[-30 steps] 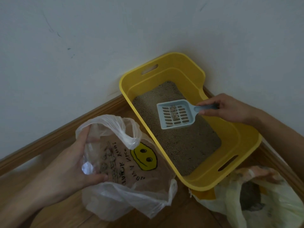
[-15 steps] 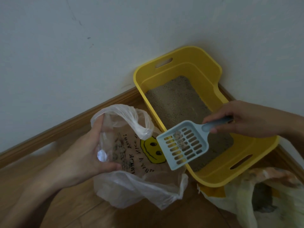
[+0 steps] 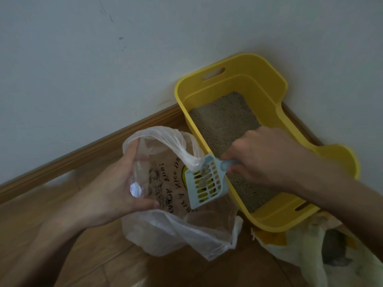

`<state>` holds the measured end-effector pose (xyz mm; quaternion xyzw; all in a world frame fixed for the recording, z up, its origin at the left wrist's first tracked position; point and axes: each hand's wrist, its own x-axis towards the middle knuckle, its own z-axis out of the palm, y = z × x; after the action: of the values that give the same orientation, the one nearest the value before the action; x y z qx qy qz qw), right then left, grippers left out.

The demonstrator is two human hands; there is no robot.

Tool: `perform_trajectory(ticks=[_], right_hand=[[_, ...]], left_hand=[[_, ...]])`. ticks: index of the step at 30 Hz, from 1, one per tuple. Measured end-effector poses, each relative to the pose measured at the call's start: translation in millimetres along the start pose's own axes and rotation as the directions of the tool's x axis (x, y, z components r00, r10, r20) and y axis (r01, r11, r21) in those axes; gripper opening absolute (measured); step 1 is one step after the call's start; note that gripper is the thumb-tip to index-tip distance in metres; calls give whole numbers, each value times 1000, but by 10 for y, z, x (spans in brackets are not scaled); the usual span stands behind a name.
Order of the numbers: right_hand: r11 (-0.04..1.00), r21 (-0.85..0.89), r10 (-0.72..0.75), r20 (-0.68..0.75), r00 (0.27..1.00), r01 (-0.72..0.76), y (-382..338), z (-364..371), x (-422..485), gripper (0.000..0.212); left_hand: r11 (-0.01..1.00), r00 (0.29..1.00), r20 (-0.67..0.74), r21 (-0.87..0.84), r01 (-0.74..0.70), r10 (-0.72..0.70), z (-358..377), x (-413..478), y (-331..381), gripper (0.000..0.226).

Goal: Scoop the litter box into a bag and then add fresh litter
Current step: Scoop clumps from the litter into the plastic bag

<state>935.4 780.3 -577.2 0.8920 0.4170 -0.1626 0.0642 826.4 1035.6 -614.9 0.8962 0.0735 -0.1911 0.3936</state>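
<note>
A left hand (image 3: 116,189), its grip pinching the rim, holds a clear bag (image 3: 165,230) open on the floor (image 3: 31,204); a blue scoop (image 3: 207,183) of clumps (image 3: 204,172) tilts over its mouth, the right hand (image 3: 267,158) with grip curled round the handle, beside the yellow litter box (image 3: 259,79).

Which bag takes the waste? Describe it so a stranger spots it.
Find the yellow litter box by the wall. Left of it, the left hand holds open a clear plastic bag. Unlike the yellowish bag below the box, it bears black lettering, and the blue scoop hangs over it.
</note>
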Motion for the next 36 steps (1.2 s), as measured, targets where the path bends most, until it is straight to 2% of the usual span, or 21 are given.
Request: perform_trajectory(ticks=[4, 17, 25, 27, 30, 32, 36], right_hand=[[998, -61, 7, -19, 1000, -8, -125, -48, 63, 33], [998, -53, 16, 10, 1000, -15, -107, -162, 81, 35], [996, -87, 19, 97, 995, -10, -123, -251, 5, 35], [985, -170, 2, 99, 995, 15, -184, -302, -4, 31], [972, -231, -13, 101, 995, 36, -336, -383, -32, 11], [966, -254, -10, 109, 994, 37, -436, -401, -22, 40], [967, -251, -16, 81, 997, 35, -484, -388, -23, 44]], left_hand=[[1000, 1000, 29, -1, 3, -3, -8, 16, -50, 133], [999, 999, 20, -14, -29, 29, 0, 26, -36, 129], [999, 999, 18, -19, -38, 38, 18, 31, -15, 122], [999, 999, 20, -20, -42, 42, 21, 43, -10, 121], [999, 999, 30, -30, -34, 35, 22, 45, -30, 125], [999, 999, 32, -24, -35, 36, 9, 50, -46, 125], [999, 999, 33, -7, -31, 31, -3, 39, -48, 127]])
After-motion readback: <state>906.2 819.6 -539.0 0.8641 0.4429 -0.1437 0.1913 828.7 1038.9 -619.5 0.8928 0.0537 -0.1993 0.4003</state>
